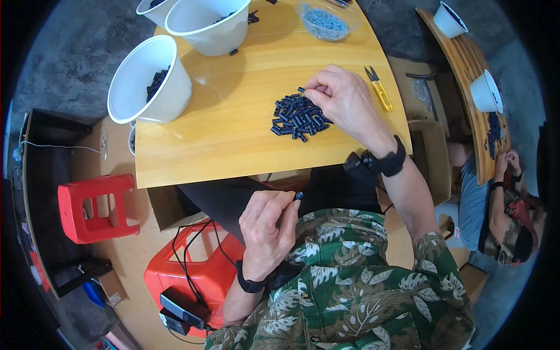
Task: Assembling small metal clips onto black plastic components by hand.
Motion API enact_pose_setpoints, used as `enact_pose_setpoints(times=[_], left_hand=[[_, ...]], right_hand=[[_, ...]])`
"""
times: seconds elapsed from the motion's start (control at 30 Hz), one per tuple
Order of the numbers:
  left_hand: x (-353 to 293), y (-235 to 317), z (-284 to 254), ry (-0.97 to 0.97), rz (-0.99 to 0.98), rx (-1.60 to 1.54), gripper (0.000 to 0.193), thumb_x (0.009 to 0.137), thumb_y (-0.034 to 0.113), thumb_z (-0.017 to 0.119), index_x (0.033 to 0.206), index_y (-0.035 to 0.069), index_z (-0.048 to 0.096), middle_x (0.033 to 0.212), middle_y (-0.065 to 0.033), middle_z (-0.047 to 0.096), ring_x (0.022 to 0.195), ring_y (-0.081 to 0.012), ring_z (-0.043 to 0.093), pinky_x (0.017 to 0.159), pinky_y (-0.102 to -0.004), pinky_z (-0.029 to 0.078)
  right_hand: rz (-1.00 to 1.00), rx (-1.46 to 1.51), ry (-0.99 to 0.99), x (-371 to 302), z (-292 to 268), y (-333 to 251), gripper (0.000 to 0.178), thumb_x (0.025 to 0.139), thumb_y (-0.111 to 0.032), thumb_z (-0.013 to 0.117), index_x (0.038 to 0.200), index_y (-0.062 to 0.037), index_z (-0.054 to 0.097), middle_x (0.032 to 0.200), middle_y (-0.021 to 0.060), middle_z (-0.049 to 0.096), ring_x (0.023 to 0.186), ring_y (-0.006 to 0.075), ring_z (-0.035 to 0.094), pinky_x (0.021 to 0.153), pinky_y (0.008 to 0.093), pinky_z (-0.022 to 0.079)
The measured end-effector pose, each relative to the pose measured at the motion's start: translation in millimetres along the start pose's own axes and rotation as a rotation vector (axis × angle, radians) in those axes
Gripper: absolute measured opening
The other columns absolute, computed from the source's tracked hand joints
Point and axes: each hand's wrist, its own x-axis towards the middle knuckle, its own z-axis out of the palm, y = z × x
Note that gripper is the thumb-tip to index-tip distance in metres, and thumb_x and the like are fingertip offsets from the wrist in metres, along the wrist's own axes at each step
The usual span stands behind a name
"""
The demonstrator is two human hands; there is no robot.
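Over at the pile [297,119], on the table [233,134], right of centre and close to the near edge: pinching a black tube [301,90] at its far side, between thumb and fingertips of the right hand [341,99], drawn nearly closed around that small catch. Down below the table's edge, in front of the lap: gripping a dark piece [299,196] at the fingertips of the left hand [267,219], curled in and almost fully closed. Too small there to tell exactly what. Looking very much like the picking step, singling out one from so many! Calling next, by the look of it, for a firm pinch, a clean lift clear of the neighbours, and a steady hold on the left. Well placed, too, with room beside the snips [381,93], lying untouched over to the right.
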Motion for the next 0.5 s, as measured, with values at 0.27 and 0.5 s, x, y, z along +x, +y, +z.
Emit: enact_pose_setpoints(times=[0.27, 0.5], left_hand=[[-7, -7, -7, 0.016, -0.039, -0.011, 0.02, 0.073, -0.008, 0.074, 0.09, 0.0, 0.067, 0.083, -0.0122, 0.066, 0.073, -0.0273, 0.063, 0.064, -0.0346, 0.051], [-7, -9, -9, 0.02, -0.044, -0.019, 0.02, 0.074, -0.007, 0.074, 0.091, 0.001, 0.066, 0.083, -0.0118, 0.065, 0.072, -0.027, 0.063, 0.064, -0.0347, 0.05]], right_hand=[[-0.094, -0.183, -0.199, 29, 14, 11, 0.011, 0.081, -0.012, 0.07, 0.082, -0.0005, 0.07, 0.079, 0.0111, 0.065, 0.072, 0.0245, 0.064, 0.069, 0.037, 0.05], [-0.095, -0.208, -0.293, 37, 16, 13, 0.011, 0.081, -0.011, 0.07, 0.082, -0.0008, 0.071, 0.082, 0.0118, 0.067, 0.074, 0.0268, 0.064, 0.07, 0.0385, 0.05]])
